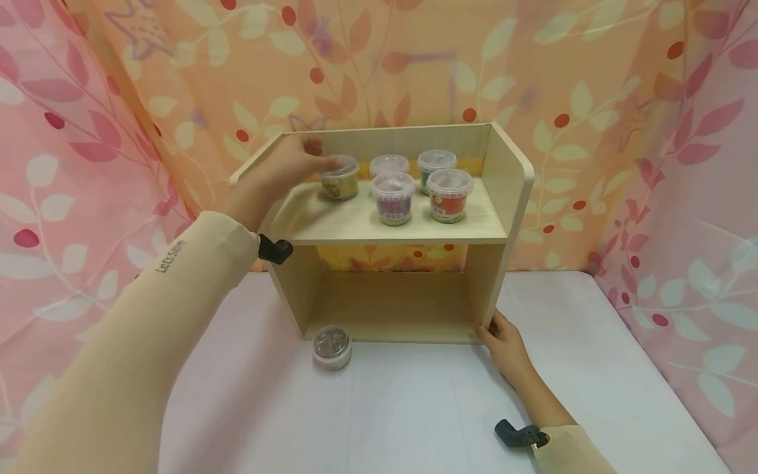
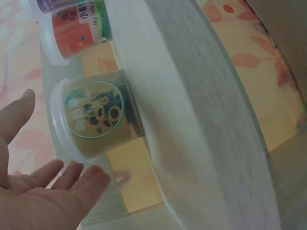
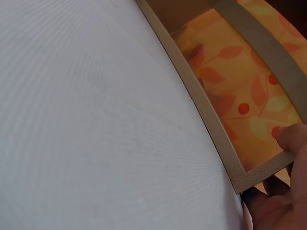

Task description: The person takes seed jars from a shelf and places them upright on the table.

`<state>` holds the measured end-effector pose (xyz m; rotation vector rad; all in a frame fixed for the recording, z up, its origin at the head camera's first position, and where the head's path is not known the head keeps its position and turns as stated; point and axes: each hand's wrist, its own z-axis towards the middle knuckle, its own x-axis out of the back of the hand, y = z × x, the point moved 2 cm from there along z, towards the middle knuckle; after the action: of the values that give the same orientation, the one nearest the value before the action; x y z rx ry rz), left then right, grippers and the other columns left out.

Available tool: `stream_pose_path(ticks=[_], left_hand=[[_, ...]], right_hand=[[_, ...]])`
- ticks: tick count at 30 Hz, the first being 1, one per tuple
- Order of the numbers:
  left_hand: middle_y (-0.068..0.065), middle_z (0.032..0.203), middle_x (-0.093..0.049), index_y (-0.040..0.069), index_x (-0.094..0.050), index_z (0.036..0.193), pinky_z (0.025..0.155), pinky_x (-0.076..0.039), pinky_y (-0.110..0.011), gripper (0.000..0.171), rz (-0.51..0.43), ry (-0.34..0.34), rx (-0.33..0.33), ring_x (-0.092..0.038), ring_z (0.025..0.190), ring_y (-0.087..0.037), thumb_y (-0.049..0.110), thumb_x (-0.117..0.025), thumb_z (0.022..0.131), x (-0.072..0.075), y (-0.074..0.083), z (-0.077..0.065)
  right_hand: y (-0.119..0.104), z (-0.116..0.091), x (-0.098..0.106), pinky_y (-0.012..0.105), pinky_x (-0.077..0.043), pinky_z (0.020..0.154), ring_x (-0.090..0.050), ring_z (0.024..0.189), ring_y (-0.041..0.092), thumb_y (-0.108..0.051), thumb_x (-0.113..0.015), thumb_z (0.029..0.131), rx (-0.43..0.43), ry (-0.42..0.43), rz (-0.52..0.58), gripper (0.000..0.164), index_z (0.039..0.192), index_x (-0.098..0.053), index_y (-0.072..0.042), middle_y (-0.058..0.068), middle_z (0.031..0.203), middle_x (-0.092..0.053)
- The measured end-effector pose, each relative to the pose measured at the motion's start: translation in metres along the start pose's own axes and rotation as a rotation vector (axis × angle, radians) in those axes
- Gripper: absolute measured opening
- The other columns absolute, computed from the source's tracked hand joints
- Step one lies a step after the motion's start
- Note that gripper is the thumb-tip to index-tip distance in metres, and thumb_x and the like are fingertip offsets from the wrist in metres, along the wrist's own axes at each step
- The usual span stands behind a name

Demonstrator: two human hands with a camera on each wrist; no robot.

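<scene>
On the upper board of a small wooden shelf (image 1: pixel 391 240) stands a clear-lidded cup with yellow contents (image 1: pixel 340 181); its label shows sunflowers in the left wrist view. My left hand (image 1: pixel 293 158) is beside this cup (image 2: pixel 98 115), thumb and fingers (image 2: pixel 91 184) spread, with a gap showing between them and it. My right hand (image 1: pixel 506 349) grips the lower front edge of the shelf's right side panel, the thumb inside and the fingers outside in the right wrist view (image 3: pixel 283 191).
Right of the yellow cup stand a purple cup (image 1: pixel 393 205), a red cup (image 1: pixel 448 201), a green cup (image 1: pixel 425 178) and another cup (image 1: pixel 388 164) partly hidden. A lidded cup with pale contents (image 1: pixel 331 349) is on the white tabletop (image 1: pixel 403 408) before the shelf. Floral curtains hang around.
</scene>
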<state>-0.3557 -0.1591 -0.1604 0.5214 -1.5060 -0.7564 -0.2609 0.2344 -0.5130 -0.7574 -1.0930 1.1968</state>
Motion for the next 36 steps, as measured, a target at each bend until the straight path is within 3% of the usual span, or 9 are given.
stream_pose_path(ticks=[9, 14, 19, 22, 29, 36], left_hand=[[-0.017, 0.164, -0.032, -0.002, -0.02, 0.161, 0.124, -0.031, -0.043, 0.095, -0.045, -0.038, 0.008, -0.038, 0.146, -0.029, 0.037, -0.075, 0.094, -0.009, -0.007, 0.008], [-0.017, 0.161, -0.037, -0.002, -0.024, 0.16, 0.118, -0.039, -0.039, 0.091, -0.07, -0.025, 0.016, -0.044, 0.14, -0.027, 0.036, -0.075, 0.094, -0.012, -0.009, 0.012], [-0.016, 0.161, -0.038, -0.001, -0.026, 0.16, 0.117, -0.041, -0.039, 0.095, -0.037, -0.012, 0.016, -0.047, 0.137, -0.027, 0.04, -0.077, 0.092, -0.012, -0.009, 0.013], [-0.015, 0.16, -0.039, -0.001, -0.027, 0.16, 0.117, -0.04, -0.04, 0.094, -0.02, -0.023, 0.015, -0.047, 0.137, -0.026, 0.042, -0.077, 0.091, -0.012, -0.009, 0.013], [-0.013, 0.164, -0.032, 0.002, -0.019, 0.163, 0.121, -0.036, -0.04, 0.098, -0.048, -0.084, 0.044, -0.041, 0.142, -0.026, 0.043, -0.075, 0.093, -0.013, -0.009, 0.013], [-0.014, 0.162, -0.035, 0.002, -0.019, 0.163, 0.121, -0.036, -0.038, 0.097, -0.094, -0.091, 0.06, -0.042, 0.143, -0.024, 0.04, -0.075, 0.093, -0.015, -0.01, 0.016]], right_hand=[[0.021, 0.003, 0.002, 0.009, -0.05, 0.091, -0.054, 0.129, 0.048, -0.003, -0.063, 0.1, 0.017, 0.001, 0.036, 0.061, 0.157, -0.039, -0.003, 0.032, 0.146, -0.051], [0.019, 0.003, 0.002, 0.009, -0.05, 0.09, -0.054, 0.129, 0.047, -0.004, -0.063, 0.101, 0.0, -0.003, 0.035, 0.061, 0.157, -0.039, -0.004, 0.031, 0.146, -0.051], [0.017, 0.003, 0.002, 0.007, -0.049, 0.09, -0.054, 0.131, 0.046, -0.004, -0.063, 0.101, -0.025, -0.005, 0.032, 0.062, 0.158, -0.038, -0.005, 0.031, 0.147, -0.051], [0.006, 0.001, 0.001, 0.006, -0.048, 0.09, -0.052, 0.131, 0.049, 0.0, -0.062, 0.1, -0.04, -0.013, 0.031, 0.063, 0.157, -0.036, -0.001, 0.034, 0.147, -0.048], [0.02, 0.003, 0.001, 0.007, -0.049, 0.09, -0.053, 0.129, 0.048, -0.001, -0.063, 0.1, -0.006, 0.005, 0.029, 0.061, 0.156, -0.039, -0.001, 0.032, 0.146, -0.051], [0.02, 0.003, 0.002, 0.006, -0.048, 0.089, -0.055, 0.129, 0.047, -0.003, -0.064, 0.1, -0.013, 0.004, 0.022, 0.062, 0.156, -0.038, -0.001, 0.032, 0.146, -0.051]])
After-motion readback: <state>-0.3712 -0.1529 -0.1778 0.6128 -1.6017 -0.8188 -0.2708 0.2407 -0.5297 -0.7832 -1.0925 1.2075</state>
